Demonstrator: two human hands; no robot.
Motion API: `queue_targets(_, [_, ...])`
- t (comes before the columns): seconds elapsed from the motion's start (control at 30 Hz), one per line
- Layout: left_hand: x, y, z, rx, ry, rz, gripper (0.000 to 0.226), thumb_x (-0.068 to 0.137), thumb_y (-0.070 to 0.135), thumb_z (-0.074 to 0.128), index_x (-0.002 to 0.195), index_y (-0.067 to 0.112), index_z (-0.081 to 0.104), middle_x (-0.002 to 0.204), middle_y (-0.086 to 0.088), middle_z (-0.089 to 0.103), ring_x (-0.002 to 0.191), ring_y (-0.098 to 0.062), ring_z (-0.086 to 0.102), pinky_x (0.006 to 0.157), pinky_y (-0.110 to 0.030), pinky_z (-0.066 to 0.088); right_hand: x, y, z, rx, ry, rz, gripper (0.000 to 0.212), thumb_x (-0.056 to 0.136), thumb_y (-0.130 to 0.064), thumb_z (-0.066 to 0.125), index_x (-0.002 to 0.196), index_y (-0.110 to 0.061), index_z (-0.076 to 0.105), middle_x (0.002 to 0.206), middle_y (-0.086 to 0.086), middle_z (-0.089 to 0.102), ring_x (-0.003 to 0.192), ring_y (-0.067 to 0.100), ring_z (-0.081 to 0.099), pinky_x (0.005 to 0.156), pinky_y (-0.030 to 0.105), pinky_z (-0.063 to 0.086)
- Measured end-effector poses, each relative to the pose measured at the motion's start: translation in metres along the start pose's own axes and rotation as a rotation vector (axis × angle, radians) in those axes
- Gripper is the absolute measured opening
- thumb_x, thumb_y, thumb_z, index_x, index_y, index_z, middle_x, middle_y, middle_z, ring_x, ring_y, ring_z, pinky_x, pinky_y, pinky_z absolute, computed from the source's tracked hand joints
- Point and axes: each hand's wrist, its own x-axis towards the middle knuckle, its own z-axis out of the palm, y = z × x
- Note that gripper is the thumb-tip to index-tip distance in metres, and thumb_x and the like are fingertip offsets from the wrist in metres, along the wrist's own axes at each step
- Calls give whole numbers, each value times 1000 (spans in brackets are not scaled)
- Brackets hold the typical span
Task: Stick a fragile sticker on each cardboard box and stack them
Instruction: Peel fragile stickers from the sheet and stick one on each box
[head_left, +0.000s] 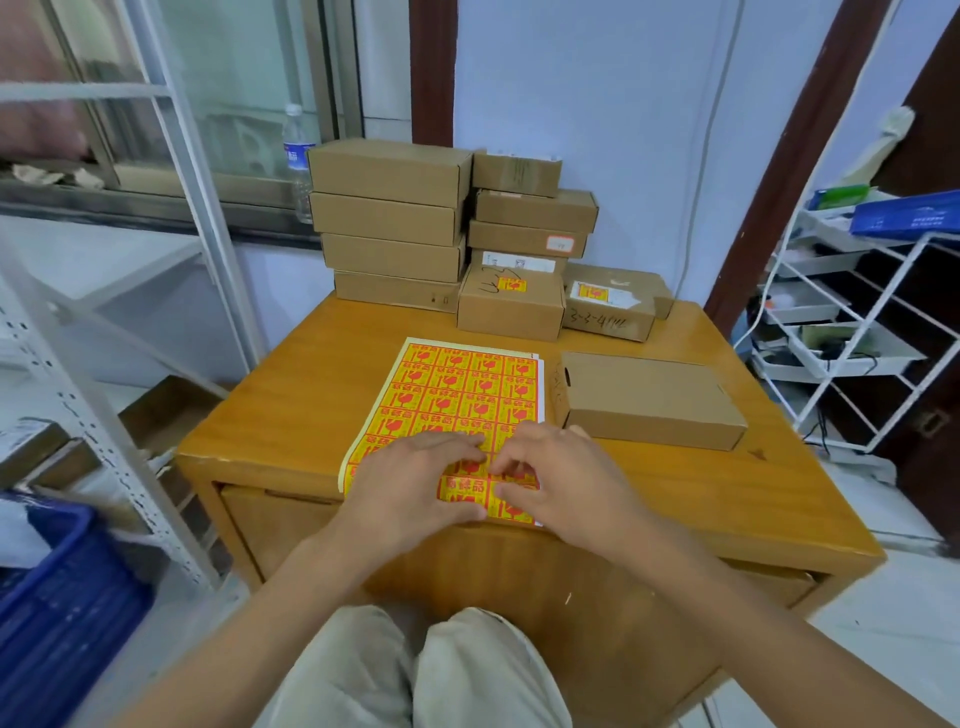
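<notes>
A sheet of yellow and red fragile stickers (457, 384) lies flat in the middle of the wooden table (291, 405). My left hand (410, 483) rests palm down on the sheet's near part, fingers spread. My right hand (561, 478) is beside it, its fingertips curled onto a sticker near the sheet's near right corner. To the right of the sheet lies a plain flat cardboard box (649, 400) with no sticker showing. Behind the sheet stand two small boxes with stickers on top (511, 301) (608, 306).
Two stacks of cardboard boxes (389, 223) (530, 218) stand at the table's far edge against the wall. A water bottle (298, 161) is on the window sill. A white wire rack (852, 322) stands right, metal shelving and a blue crate (57, 613) left.
</notes>
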Motion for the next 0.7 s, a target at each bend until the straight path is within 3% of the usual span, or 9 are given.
queue_targets(0.13, [-4, -1, 7, 24, 57, 5, 58, 71, 66, 79, 124, 46, 65, 138, 32, 56, 128, 1, 55, 89, -32, 54, -11, -2, 8, -74, 84, -57, 22, 99, -47, 61, 114, -35, 70, 111, -14, 65, 108, 9, 58, 90, 32, 39])
queue_targets(0.27, [-5, -5, 9, -26, 69, -28, 59, 68, 66, 80, 122, 49, 66, 135, 36, 56, 130, 7, 51, 89, -34, 56, -18, -4, 14, -151, 146, -108, 18, 98, -41, 61, 105, -29, 72, 102, -13, 67, 98, 10, 61, 85, 30, 42])
queue_targets(0.43, [-5, -3, 8, -46, 76, -57, 58, 65, 66, 82, 119, 51, 66, 133, 39, 56, 130, 11, 48, 93, -35, 55, -17, -7, 16, -169, 170, -133, 9, 94, -36, 67, 94, -27, 70, 94, -13, 65, 88, 7, 58, 77, 21, 29])
queue_targets(0.57, [-6, 2, 5, -37, 61, -69, 59, 66, 62, 84, 121, 49, 67, 135, 38, 55, 134, 8, 46, 96, -35, 53, -8, -13, 6, -78, 36, -39, 15, 95, -39, 65, 106, -29, 63, 103, -12, 60, 96, 9, 57, 74, 24, 45])
queue_targets(0.7, [-6, 7, 4, 6, 38, -105, 63, 66, 63, 84, 125, 53, 62, 140, 29, 55, 134, -3, 51, 93, -33, 50, 7, -12, -2, 33, -154, 23, 43, 92, -33, 70, 128, -26, 48, 88, -13, 58, 80, 9, 56, 65, 33, 48])
